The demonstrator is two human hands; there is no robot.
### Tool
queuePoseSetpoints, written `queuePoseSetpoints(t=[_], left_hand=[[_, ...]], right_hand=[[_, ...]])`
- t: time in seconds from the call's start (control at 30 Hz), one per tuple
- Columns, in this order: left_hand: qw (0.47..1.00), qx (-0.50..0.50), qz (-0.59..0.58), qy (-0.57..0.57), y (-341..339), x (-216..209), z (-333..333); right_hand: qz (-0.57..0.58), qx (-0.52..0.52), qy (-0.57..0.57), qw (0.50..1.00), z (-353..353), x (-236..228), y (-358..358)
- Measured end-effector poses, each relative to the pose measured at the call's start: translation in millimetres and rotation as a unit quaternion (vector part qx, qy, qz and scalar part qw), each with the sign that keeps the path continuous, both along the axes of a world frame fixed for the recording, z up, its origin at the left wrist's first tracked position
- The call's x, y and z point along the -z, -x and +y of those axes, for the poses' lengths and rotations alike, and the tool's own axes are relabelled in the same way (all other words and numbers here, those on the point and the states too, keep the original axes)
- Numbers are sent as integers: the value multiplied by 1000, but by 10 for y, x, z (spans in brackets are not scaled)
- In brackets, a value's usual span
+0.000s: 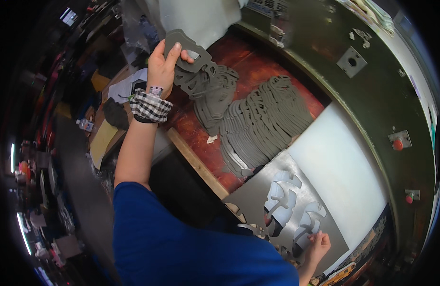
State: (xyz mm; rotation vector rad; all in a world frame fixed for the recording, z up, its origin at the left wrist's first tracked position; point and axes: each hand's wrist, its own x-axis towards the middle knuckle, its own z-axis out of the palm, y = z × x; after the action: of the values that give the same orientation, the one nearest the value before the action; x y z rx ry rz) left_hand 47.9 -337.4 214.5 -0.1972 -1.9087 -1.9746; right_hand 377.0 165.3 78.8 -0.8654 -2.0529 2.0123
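Raised at the upper left, my left hand (pixel 164 68) is closed round several flat grey cut-out pieces (pixel 191 59), thumb on top; they have curved slots and hang over the stacks. Beneath them a smaller grey stack (pixel 214 107) stands beside a long, leaning row of stacked grey cut-out pieces (pixel 272 117). My right hand (pixel 318 245) is at the lower right, fingertips pinched together at the edge of a pale, slotted shape (pixel 309 221) on a grey metal plate (pixel 329 229). Whether anything thin is between those fingers is hidden. A similar slotted shape (pixel 280 200) lies to its left.
The stacks rest on a reddish-brown board (pixel 246 50) with a wooden edge (pixel 196 164). A white slab (pixel 341 162) borders the plate. Along the right runs a dark green machine body (pixel 372 105) with red buttons (pixel 397 144). A bottle (pixel 85 125) stands on the left.
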Motion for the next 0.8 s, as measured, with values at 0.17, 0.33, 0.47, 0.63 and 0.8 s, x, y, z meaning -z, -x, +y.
queuePoseSetpoints(t=[0.17,0.33,0.47,0.63,0.8], left_hand=[[962,-176,86,189,-128,213,-376],[751,-84,310,577,-585,998,-520],[761,77,5,645,-1097,1626,-346],[800,-2,92,592,-1591,1575,367],[878,168,-103,436,-2201,1614,1338]], right_hand=[[-16,-32,-11,999,-33,-8,94],[-22,-54,-21,998,-69,2,115],[-35,-84,-55,994,-165,-63,105],[-66,-97,-192,974,-510,-181,159],[50,-199,-519,830,-979,-131,331]])
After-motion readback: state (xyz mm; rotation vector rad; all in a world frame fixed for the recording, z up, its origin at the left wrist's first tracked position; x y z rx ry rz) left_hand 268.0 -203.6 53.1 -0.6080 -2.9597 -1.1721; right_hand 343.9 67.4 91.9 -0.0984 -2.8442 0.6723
